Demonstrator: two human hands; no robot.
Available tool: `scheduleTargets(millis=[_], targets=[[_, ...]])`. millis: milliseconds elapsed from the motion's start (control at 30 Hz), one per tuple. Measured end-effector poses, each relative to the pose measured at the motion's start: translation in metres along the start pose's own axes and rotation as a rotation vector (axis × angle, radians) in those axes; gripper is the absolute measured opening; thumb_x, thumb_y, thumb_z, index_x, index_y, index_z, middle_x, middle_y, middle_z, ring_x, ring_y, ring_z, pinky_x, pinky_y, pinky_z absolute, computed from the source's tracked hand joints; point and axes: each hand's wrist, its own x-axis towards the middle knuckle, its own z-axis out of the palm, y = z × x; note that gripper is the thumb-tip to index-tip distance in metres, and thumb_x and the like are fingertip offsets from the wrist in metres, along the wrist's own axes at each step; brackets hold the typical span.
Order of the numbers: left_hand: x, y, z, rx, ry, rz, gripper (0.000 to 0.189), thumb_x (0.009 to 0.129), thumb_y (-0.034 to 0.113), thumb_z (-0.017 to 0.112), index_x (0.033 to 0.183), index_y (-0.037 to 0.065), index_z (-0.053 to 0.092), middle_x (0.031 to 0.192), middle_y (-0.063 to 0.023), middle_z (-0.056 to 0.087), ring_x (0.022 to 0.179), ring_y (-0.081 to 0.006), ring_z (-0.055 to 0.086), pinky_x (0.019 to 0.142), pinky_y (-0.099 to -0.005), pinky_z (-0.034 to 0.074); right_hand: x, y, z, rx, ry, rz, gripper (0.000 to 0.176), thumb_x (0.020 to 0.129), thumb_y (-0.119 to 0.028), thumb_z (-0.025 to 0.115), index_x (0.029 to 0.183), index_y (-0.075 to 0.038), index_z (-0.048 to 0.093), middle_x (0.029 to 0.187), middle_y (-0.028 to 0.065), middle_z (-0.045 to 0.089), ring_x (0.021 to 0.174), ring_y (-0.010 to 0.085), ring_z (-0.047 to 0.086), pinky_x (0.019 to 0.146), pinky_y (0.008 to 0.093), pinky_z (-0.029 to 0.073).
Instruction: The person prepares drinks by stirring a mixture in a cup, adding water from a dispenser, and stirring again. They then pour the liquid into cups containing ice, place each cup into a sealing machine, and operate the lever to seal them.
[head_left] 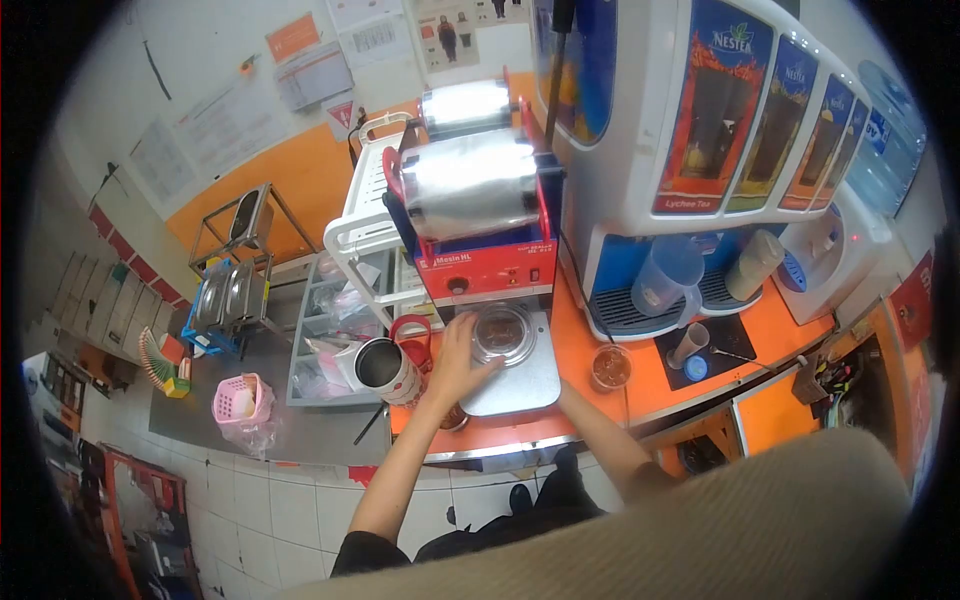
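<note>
Orange worktop carries a red cup sealer. Left hand lies open, fingers spread against a clear cup seated in the sealer tray. Right hand is hidden under that tray; grip cannot be told.

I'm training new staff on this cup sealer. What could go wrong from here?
1. The left hand touches the open cup on the sealer tray, right below the red sealer; fingers might get pinched or the drink spilled.
2. The right forearm passes close to a second open cup; a nudge could tip it.
</note>
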Motion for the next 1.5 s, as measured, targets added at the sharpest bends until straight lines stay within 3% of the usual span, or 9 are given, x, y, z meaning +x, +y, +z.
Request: scheduleTargets(millis=[300,700,833,867,967,1100,1300,1400,1500], targets=[[0.016,-0.005,0.027,-0.033,0.070,-0.110,0.096,0.061,0.039,0.084,0.134,-0.003,0.036,0.131,-0.0239,0.041,0.126,-0.0385,0.038,0.106,-0.0436,0.034,0.013,0.008,0.006,0.086,-0.038,0.048,0.035,0.082,0.000,0.056,0.117,0.005,0.053,0.111,0.0173,0.062,0.102,0.0271,0.061,0.089,0.0371,0.048],[0.013,0.055,-0.017,-0.714,0.382,-0.029,0.086,0.050,0.012,0.087,0.123,0.006,0.042,0.122,-0.0132,0.053,0.116,-0.0257,0.052,0.101,-0.0364,0.042,-0.068,-0.029,-0.052,-0.257,0.096,-0.031,0.041,0.087,-0.004,0.055,0.127,0.002,0.047,0.127,0.0157,0.050,0.108,0.0236,0.058,0.090,0.0325,0.047],[0.018,0.106,-0.043,-1.048,-0.068,-0.268,0.074,0.061,0.012,0.084,0.125,0.006,0.045,0.122,-0.0095,0.055,0.118,-0.0225,0.052,0.101,-0.0348,0.039,-0.126,-0.117,-0.030,0.103,0.015,-0.151,0.062,0.087,-0.016,0.063,0.139,0.000,0.033,0.141,0.0167,0.039,0.130,0.0248,0.042,0.107,0.0374,0.033],[0.018,0.115,-0.038,-1.134,-0.191,-0.288,0.070,0.066,0.015,0.082,0.126,0.005,0.046,0.121,-0.0091,0.057,0.117,-0.0212,0.052,0.100,-0.0343,0.039,-0.137,-0.135,-0.039,-0.244,-0.081,-0.177,0.083,0.081,-0.028,0.072,0.143,-0.001,0.024,0.142,0.0158,0.036,0.136,0.0242,0.031,0.112,0.0383,0.025],[0.023,0.146,-0.006,-1.005,-0.352,-0.111,0.072,0.067,0.018,0.083,0.127,0.005,0.046,0.122,-0.0098,0.057,0.119,-0.0206,0.051,0.101,-0.0342,0.038,-0.158,-0.156,-0.035,0.424,-0.048,-0.161,0.097,0.073,-0.035,0.080,0.144,-0.003,0.022,0.142,0.0145,0.036,0.135,0.0251,0.034,0.111,0.0396,0.026],[0.024,0.180,0.033,-0.983,-0.542,0.028,0.090,0.063,0.024,0.086,0.137,0.006,0.039,0.142,-0.0141,0.038,0.134,-0.0255,0.035,0.110,-0.0404,0.028,-0.178,-0.180,-0.089,0.069,0.422,-0.101,0.098,0.071,-0.032,0.082,0.144,-0.004,0.023,0.137,0.0122,0.042,0.129,0.0254,0.041,0.109,0.0396,0.031],[0.053,0.162,0.059,-0.400,-0.486,0.170,0.093,0.064,0.039,0.083,0.137,0.005,0.038,0.143,-0.0186,0.035,0.136,-0.0351,0.031,0.111,-0.0436,0.028,-0.241,-0.155,-0.237,0.200,1.143,-0.329,0.075,0.078,-0.020,0.075,0.139,-0.005,0.032,0.132,0.0105,0.046,0.122,0.0252,0.047,0.104,0.0376,0.036],[0.057,0.136,0.115,-0.083,-0.596,0.342,0.096,0.060,0.039,0.084,0.137,0.004,0.038,0.140,-0.0205,0.036,0.131,-0.0377,0.035,0.110,-0.0437,0.031,-0.270,-0.129,-0.295,-0.360,1.249,-0.130,0.080,0.074,-0.019,0.079,0.137,-0.004,0.033,0.132,0.0124,0.045,0.122,0.0254,0.046,0.103,0.0372,0.035],[0.057,0.128,0.150,0.187,-0.612,0.456,0.098,0.056,0.037,0.084,0.137,0.005,0.038,0.138,-0.0207,0.037,0.128,-0.0379,0.038,0.107,-0.0440,0.034,-0.276,-0.106,-0.338,-0.513,1.432,-0.253,0.085,0.070,-0.018,0.083,0.136,-0.002,0.033,0.132,0.0144,0.044,0.121,0.0249,0.045,0.103,0.0364,0.035]])
